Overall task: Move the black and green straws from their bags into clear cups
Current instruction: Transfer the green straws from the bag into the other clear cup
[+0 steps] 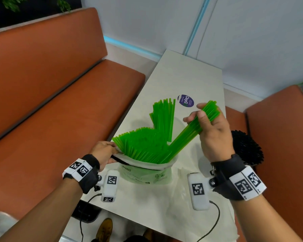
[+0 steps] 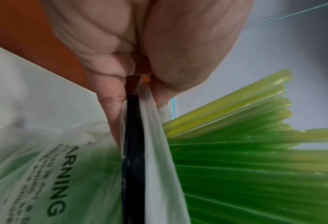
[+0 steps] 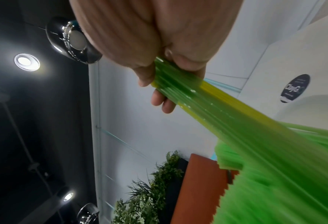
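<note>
White table [image 1: 191,74] flanked by orange benches [image 1: 51,81], against a pale wall. On it, the bag [image 1: 145,173] of green straws [image 1: 143,145]: left hand [image 1: 103,152] pinched its rim; right hand [image 1: 212,130] gripped a bundle [image 1: 191,130] above it.

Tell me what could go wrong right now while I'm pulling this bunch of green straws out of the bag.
1. The bunch of green straws in your right hand still has its lower ends among the fanned straws in the bag, so it may drag some out onto the table.
2. Your left hand pinches only the bag's rim; a hard pull could tip it.
3. Swinging right might knock the black straws.
</note>
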